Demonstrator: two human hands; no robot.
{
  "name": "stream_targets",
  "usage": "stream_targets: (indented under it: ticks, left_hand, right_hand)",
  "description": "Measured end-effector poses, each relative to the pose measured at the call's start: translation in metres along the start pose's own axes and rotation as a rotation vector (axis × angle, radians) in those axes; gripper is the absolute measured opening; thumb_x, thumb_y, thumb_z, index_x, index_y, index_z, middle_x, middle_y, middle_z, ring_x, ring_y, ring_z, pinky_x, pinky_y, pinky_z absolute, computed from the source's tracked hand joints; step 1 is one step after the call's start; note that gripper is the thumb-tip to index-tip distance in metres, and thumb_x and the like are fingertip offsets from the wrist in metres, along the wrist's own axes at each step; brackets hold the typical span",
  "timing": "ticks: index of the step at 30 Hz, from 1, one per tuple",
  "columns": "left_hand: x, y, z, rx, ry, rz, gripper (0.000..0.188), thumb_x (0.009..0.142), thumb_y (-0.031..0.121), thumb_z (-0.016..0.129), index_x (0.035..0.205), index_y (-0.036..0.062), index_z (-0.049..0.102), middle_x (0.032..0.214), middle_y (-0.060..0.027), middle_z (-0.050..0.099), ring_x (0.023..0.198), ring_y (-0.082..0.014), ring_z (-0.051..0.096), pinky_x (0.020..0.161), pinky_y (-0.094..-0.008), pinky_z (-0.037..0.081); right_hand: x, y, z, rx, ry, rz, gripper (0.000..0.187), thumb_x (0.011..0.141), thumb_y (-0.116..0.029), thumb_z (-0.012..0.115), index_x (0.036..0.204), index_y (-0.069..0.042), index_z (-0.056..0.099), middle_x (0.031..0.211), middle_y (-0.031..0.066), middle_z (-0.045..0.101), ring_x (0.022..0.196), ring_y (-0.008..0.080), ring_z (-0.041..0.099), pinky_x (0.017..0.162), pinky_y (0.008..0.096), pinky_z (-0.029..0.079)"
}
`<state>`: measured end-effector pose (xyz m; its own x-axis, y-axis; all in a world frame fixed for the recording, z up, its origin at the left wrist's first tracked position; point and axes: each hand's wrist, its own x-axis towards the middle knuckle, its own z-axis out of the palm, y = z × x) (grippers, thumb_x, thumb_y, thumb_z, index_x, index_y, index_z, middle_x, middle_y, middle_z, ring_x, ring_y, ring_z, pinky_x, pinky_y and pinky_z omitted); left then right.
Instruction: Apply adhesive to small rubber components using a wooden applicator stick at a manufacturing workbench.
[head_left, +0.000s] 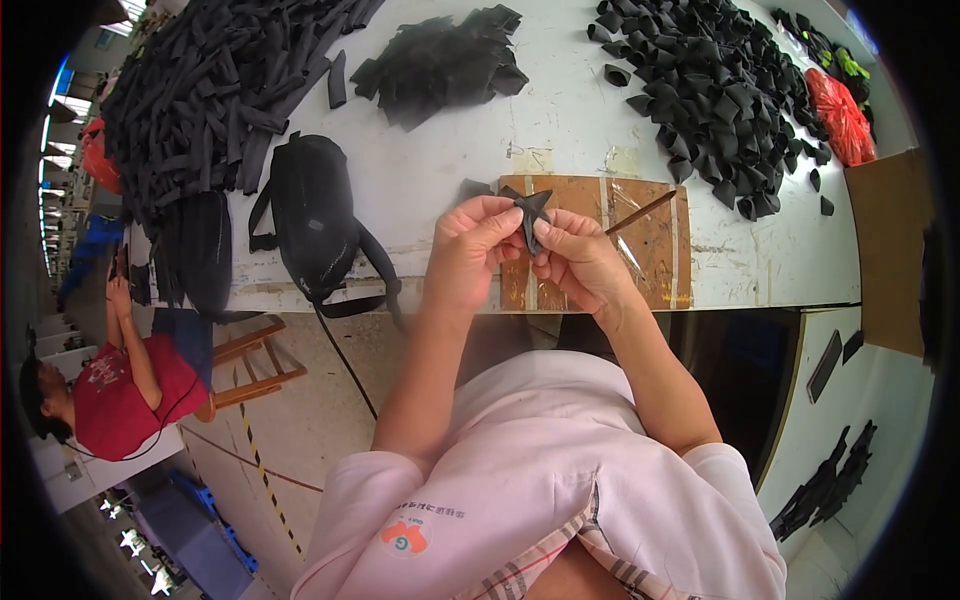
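Observation:
Both my hands are raised over a brown board at the table's front edge. A small black fabric piece (533,208), folded to a point at its lower end, is pinched between them. My left hand (468,238) grips its left side with thumb and fingers. On its other side, my right hand (582,258) pinches the cloth the same way. A thin brown stick (642,211) slants up and right from beside my right hand; whether the hand touches it I cannot tell. Beneath lies the taped brown board (660,275). A dark scrap (475,188) lies just beyond my left hand.
Long black fabric strips (215,110) heap at the far left, flat black pieces (440,65) at back centre, folded black pieces (725,105) at right. Black bags (315,215) with straps lie left. A red plastic bag (840,115) and cardboard box (885,250) stand right. Another person (135,390) sits left.

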<state>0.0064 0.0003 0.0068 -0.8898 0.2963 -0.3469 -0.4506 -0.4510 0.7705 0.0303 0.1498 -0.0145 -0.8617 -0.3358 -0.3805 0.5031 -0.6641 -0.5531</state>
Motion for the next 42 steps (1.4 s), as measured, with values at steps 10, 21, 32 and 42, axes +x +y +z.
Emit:
stream_targets:
  ticks: [10, 21, 32, 42]
  left_hand:
    - [-0.022, 0.001, 0.027, 0.473, -0.024, 0.315, 0.004, 0.081, 0.003, 0.059, 0.079, -0.0011, 0.058, 0.068, 0.0015, 0.056, 0.063, -0.0029, 0.049, 0.059, -0.0173, 0.041]
    - [-0.025, -0.011, 0.053, 0.049, 0.050, 0.203, 0.014, 0.072, -0.006, 0.056, 0.085, -0.0011, 0.052, 0.065, -0.0036, 0.053, 0.041, -0.0022, 0.039, 0.035, -0.0181, 0.031]
    - [-0.041, -0.029, 0.091, 0.439, 0.109, 0.540, 0.010, 0.076, -0.006, 0.051, 0.084, -0.0007, 0.054, 0.073, -0.0054, 0.057, 0.045, -0.0011, 0.041, 0.038, -0.0165, 0.031]
    - [0.004, 0.007, 0.081, -0.814, -0.500, -0.363, 0.018, 0.086, 0.005, 0.042, 0.099, -0.0031, 0.052, 0.075, -0.0109, 0.060, 0.028, -0.0037, 0.027, 0.028, -0.0165, 0.019]
  right_hand:
    - [-0.034, -0.001, 0.025, -1.113, 0.323, -0.878, 0.014, 0.074, -0.007, 0.064, 0.085, -0.002, 0.058, 0.069, 0.0091, 0.052, 0.055, 0.0182, 0.052, 0.049, 0.0279, 0.042]
    - [-0.050, -0.012, 0.021, -1.125, 0.645, -0.880, 0.005, 0.069, -0.001, 0.060, 0.074, 0.000, 0.060, 0.064, 0.0073, 0.053, 0.050, 0.0143, 0.049, 0.046, 0.0260, 0.040]
    - [-0.077, -0.033, 0.006, 0.171, -0.001, -0.176, 0.013, 0.081, -0.015, 0.060, 0.076, -0.005, 0.055, 0.063, -0.0054, 0.042, 0.050, 0.0021, 0.031, 0.042, 0.0160, 0.024]
    - [-0.055, -0.096, 0.017, -0.342, -0.013, -0.258, 0.027, 0.085, -0.030, 0.057, 0.071, -0.007, 0.055, 0.062, -0.0060, 0.044, 0.054, 0.0011, 0.033, 0.045, 0.0157, 0.026]
